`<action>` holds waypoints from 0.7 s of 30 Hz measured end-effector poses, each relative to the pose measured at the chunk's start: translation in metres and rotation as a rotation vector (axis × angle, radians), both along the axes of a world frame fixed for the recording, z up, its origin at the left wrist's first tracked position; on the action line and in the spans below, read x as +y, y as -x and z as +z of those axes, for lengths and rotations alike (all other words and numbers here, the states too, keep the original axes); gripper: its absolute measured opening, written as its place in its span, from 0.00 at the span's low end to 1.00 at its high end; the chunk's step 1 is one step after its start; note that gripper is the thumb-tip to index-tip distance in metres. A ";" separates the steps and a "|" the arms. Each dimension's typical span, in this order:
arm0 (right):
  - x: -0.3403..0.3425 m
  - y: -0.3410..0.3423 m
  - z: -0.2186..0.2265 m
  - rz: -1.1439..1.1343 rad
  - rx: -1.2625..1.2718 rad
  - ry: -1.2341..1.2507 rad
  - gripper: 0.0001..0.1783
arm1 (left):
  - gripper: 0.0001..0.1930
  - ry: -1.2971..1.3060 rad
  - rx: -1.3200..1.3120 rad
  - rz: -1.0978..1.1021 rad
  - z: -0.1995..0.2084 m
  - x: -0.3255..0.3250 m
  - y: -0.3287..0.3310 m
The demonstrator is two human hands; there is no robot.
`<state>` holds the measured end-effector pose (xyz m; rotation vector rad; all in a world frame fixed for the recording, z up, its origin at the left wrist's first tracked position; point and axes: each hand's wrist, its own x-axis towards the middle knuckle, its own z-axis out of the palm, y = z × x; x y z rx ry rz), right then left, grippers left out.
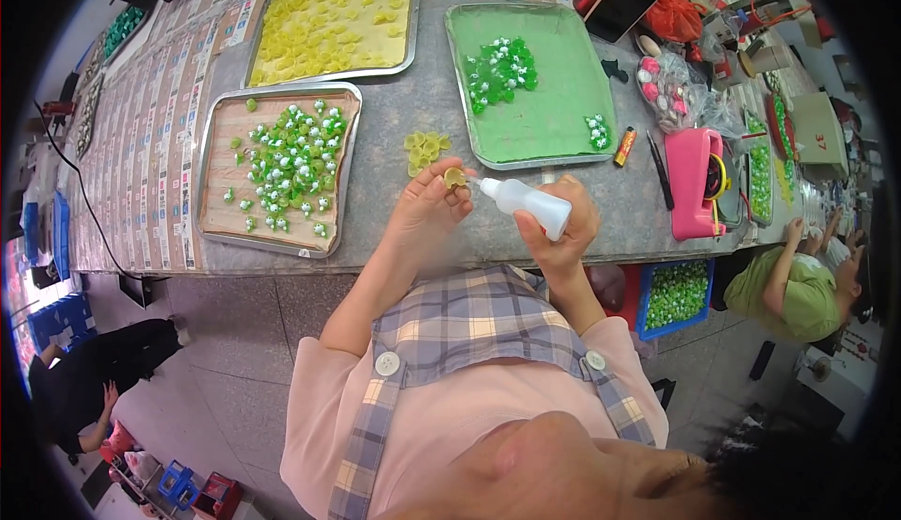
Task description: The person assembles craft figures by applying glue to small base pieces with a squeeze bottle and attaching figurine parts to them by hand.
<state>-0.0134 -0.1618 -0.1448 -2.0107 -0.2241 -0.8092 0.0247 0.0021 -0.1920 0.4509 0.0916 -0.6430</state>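
Note:
Between the fingertips of my left hand (422, 205) is a small translucent yellow cup-shaped piece (455, 177). My right hand (574, 223) is wrapped round a white squeeze bottle (530, 206), tilted so that its thin nozzle points left at the piece. Whether the nozzle touches it is too small to tell. Just beyond my left hand lies a little heap of similar yellow pieces (426, 149). A green-lined tray (558, 126) farther right bears green pieces with white-and-black tops (502, 68) in two clusters.
On the left, a brown-lined tray (221, 218) carries many small green-and-white figures. Behind it stands a tray (414, 18) of yellow pieces. A glue-stick-like tube (625, 146), a black pen (661, 171) and a pink tape dispenser (693, 191) are at right. A co-worker (793, 285) sits farther right.

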 end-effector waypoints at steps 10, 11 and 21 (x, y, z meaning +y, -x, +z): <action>-0.002 0.002 0.004 0.016 -0.019 -0.014 0.14 | 0.18 -0.030 -0.001 0.012 0.000 0.002 0.000; -0.002 0.002 0.005 0.022 -0.017 -0.005 0.14 | 0.18 -0.031 -0.001 0.011 0.000 0.001 0.000; 0.000 0.000 0.004 0.016 0.007 0.010 0.14 | 0.19 -0.028 -0.011 0.010 -0.001 0.001 -0.002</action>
